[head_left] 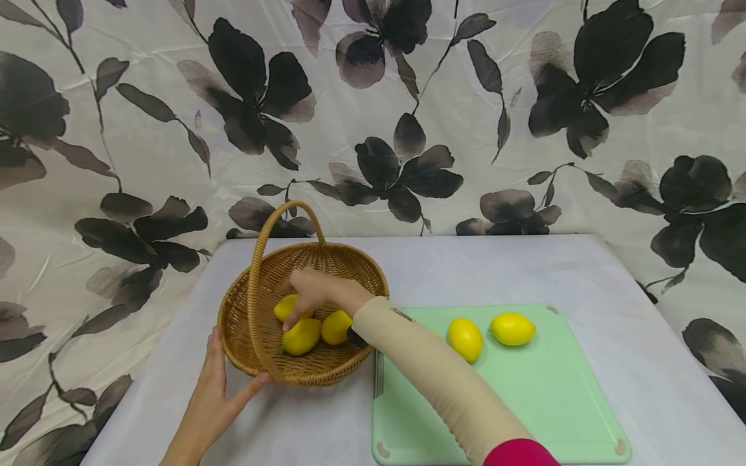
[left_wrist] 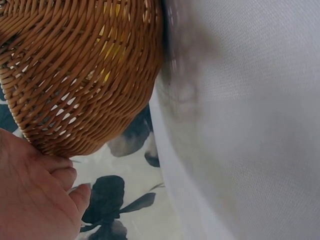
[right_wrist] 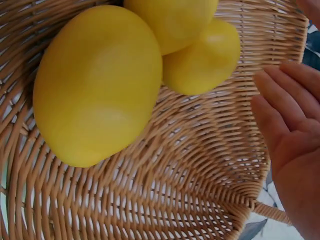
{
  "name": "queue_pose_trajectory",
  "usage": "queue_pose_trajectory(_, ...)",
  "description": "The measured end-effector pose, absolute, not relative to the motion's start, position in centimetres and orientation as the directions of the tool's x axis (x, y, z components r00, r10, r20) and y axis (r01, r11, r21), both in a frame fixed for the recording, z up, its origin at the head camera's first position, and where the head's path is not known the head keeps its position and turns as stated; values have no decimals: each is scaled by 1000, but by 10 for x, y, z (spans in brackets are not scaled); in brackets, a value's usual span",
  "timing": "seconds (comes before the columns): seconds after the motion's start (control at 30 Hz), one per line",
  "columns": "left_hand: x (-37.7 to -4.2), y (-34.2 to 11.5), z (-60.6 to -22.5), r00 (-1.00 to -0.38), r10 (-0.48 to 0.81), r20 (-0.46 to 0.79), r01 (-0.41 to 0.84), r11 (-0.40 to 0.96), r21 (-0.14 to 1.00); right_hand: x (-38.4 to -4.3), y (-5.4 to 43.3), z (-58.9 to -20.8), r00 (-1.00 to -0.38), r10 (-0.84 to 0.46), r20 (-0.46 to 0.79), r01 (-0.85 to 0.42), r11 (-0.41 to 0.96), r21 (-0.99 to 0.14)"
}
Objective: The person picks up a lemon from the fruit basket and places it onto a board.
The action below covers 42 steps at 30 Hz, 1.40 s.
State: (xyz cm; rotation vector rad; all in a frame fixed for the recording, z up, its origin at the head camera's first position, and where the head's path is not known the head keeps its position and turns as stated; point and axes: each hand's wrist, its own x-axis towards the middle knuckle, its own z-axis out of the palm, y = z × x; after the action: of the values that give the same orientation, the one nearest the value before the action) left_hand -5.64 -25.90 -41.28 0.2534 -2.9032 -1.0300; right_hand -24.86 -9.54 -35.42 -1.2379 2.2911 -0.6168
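A brown wicker basket (head_left: 362,260) with an arched handle stands tilted on the table's left side, its opening facing me. My left hand (head_left: 214,396) grips its lower left rim, thumb along the front edge and fingers at the side. In the left wrist view those fingers (left_wrist: 64,175) lie curled against the wicker. Three yellow lemons (head_left: 301,337) rest together inside the basket. Just above them is my right hand (head_left: 317,291), inside the basket opening. The right wrist view shows its fingers (right_wrist: 285,100) extended and apart from the lemons, holding nothing.
A pale green cutting board (head_left: 542,395) lies to the right of the basket on a white-covered table (head_left: 466,265). On it sit a lemon (head_left: 465,340), another lemon (head_left: 513,329) and a yellow sliver mostly hidden behind my right sleeve (head_left: 431,369). Floral cloth hangs behind.
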Motion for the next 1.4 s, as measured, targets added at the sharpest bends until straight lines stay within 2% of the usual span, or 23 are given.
queue_pose_trajectory(0.13, -57, -258, -413, -984, -175, -15, -145, 765, 628, -249, -95, -359, -477, -846, -238, -637, 519, -570)
queue_pose_trajectory(0.33, -57, -259, -413, -984, -179, -12, -147, 764, 628, -247, -96, -360, -467, -848, -252, -650, 522, -552)
queue_pose_trajectory(0.47, -57, -259, -413, -984, -179, -13, -148, 766, 626, -240, -102, -361, -464, -846, -263, -711, 533, -459)
queue_pose_trajectory(0.7, -56, -259, -412, -986, -168, -1, -132, 768, 627, -221, -118, -361, -367, -868, -335, -867, 449, -215)
queue_pose_trajectory(0.77, -56, -259, -411, -986, -168, -2, -133, 770, 624, -220, -120, -361, -377, -861, -341, -872, 454, -183)
queue_pose_trajectory(0.93, -57, -259, -410, -984, -177, -30, -157, 771, 618, -226, -116, -361, -447, -826, -344, -838, 521, -161)
queue_pose_trajectory(1.2, -58, -259, -409, -983, -178, -42, -166, 774, 611, -225, -114, -355, -467, -823, -324, -850, 518, -91)
queue_pose_trajectory(1.4, -58, -260, -410, -983, -178, -34, -162, 780, 604, -229, -108, -354, -490, -812, -316, -836, 540, -91)
